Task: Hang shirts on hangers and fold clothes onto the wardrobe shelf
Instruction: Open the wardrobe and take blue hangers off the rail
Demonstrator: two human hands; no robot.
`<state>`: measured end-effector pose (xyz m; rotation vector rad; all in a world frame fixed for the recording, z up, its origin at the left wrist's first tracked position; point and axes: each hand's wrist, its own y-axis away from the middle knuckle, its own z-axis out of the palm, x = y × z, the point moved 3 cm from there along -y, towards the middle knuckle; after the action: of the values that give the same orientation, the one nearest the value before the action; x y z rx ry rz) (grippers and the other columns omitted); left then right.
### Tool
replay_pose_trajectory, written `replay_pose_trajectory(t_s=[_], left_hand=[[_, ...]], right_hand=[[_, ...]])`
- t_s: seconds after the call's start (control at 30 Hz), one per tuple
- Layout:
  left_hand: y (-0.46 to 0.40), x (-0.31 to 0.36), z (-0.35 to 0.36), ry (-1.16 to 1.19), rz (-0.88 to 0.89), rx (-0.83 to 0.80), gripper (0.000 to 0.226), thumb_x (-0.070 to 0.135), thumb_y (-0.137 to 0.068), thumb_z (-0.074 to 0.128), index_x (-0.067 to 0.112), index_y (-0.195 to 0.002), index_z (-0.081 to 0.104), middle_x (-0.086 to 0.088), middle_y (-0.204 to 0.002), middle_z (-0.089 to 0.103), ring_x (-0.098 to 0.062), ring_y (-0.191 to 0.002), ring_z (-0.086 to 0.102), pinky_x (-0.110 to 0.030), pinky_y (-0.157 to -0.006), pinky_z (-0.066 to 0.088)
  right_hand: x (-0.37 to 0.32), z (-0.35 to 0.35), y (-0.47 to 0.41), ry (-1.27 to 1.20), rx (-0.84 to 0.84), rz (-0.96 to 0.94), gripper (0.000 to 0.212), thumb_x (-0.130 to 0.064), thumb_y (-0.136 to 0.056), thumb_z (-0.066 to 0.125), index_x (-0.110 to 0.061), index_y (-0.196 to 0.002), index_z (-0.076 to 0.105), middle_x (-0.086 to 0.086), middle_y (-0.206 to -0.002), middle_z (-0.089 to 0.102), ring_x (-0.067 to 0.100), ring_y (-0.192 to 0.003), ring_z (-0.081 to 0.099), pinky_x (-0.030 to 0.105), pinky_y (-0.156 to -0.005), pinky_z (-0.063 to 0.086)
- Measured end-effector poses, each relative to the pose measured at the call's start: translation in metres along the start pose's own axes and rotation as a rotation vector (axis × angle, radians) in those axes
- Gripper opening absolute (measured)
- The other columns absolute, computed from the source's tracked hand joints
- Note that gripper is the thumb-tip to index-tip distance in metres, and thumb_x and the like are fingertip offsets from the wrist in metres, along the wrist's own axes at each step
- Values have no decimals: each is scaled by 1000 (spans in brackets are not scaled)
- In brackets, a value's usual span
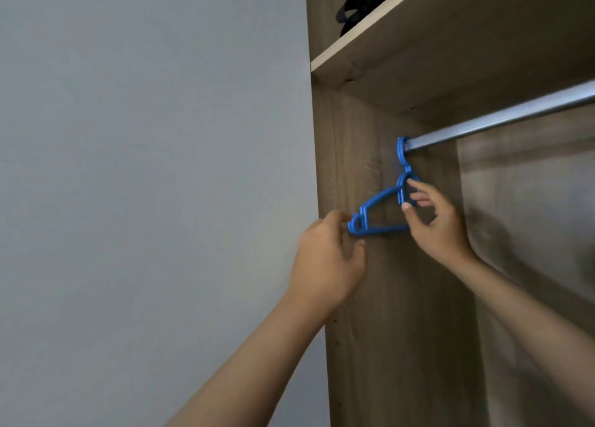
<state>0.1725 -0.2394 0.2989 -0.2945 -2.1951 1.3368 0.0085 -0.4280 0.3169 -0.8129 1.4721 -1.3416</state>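
Blue plastic hangers (pixel 380 217), at least two stacked together, hang by their hooks from the left end of a metal wardrobe rail (pixel 502 117). My right hand (pixel 434 220) pinches the hangers near the neck, thumb and fingers curled around the blue bars. My left hand (pixel 328 262) reaches up to the hangers' left shoulder tip, its fingertips touching the end and its thumb just below it. No shirt is in view.
The wooden wardrobe side panel (pixel 370 297) stands just behind the hangers. A shelf (pixel 386 24) above the rail bears a dark bag or garment (pixel 357 4). A grey wall (pixel 145 169) fills the left. The back of the wardrobe is shadowed.
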Motion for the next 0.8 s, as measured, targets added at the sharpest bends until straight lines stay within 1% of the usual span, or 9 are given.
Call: replay_pose_trajectory(t_s=[0.1, 0.2, 0.23, 0.37, 0.47, 0.57, 0.67, 0.73, 0.8], left_hand=[[-21, -3, 23, -115, 7, -40, 30, 21, -86, 59, 17, -116, 56, -6, -112, 63, -23, -101, 61, -38, -84, 54], [-41, -6, 36, -245, -10, -71, 28, 18, -87, 58, 16, -115, 56, -9, -110, 64, -28, -100, 63, -42, -82, 55], [-46, -7, 39, -259, -20, -67, 27, 17, -87, 58, 16, -114, 56, -9, -110, 65, -29, -99, 64, -43, -81, 55], [-57, -7, 48, -293, -30, -40, 24, 8, -84, 58, 18, -106, 58, -8, -102, 65, -29, -92, 65, -43, -75, 57], [-60, -9, 49, -275, -19, -12, 27, 5, -84, 57, 19, -107, 62, -7, -102, 65, -27, -93, 64, -41, -76, 57], [-59, -8, 49, -253, -2, 14, 32, 3, -84, 57, 20, -110, 64, -5, -103, 65, -23, -94, 64, -41, -77, 57], [-59, -7, 48, -203, -27, 36, 32, 3, -83, 60, 20, -110, 65, -3, -106, 65, -21, -96, 63, -40, -80, 57], [-61, -6, 47, -158, -50, 70, 29, 4, -82, 62, 21, -105, 67, 0, -102, 66, -18, -93, 64, -36, -79, 57], [-63, -4, 45, -86, -76, 102, 26, 3, -81, 64, 21, -98, 69, 3, -93, 65, -14, -88, 64, -32, -78, 56]], right_hand=[[26, 7, -16, 51, -28, -30, 43, -9, -84, 68, -18, -125, 60, 11, -104, 61, 10, -90, 56, 3, -85, 38], [42, 17, -27, 39, -101, -73, 41, -7, -84, 68, -19, -123, 61, -6, -101, 60, 10, -94, 56, 17, -88, 43], [46, 20, -29, 38, -118, -97, 40, -7, -84, 68, -20, -122, 62, -10, -99, 58, 10, -94, 56, 19, -88, 43], [58, 25, -38, 39, -87, -114, 34, -5, -85, 66, -18, -117, 67, -4, -97, 61, 8, -85, 59, 6, -81, 42], [63, 26, -45, -23, -58, -96, 32, -2, -85, 64, -18, -112, 68, -1, -94, 64, 3, -79, 62, 6, -77, 44], [60, 24, -51, -30, -55, -131, 27, -1, -84, 66, -12, -107, 71, 1, -86, 64, -6, -77, 58, 4, -73, 41], [54, 20, -58, -44, -50, -170, 24, -1, -83, 67, -9, -105, 72, 4, -82, 63, -8, -75, 56, 4, -70, 39], [50, 16, -63, -63, -46, -184, 26, -1, -84, 67, -13, -106, 71, -2, -79, 62, -6, -75, 57, 4, -70, 39], [47, 12, -67, -84, -38, -200, 28, -2, -84, 66, -17, -108, 69, -10, -77, 60, -2, -75, 57, 6, -69, 39]])
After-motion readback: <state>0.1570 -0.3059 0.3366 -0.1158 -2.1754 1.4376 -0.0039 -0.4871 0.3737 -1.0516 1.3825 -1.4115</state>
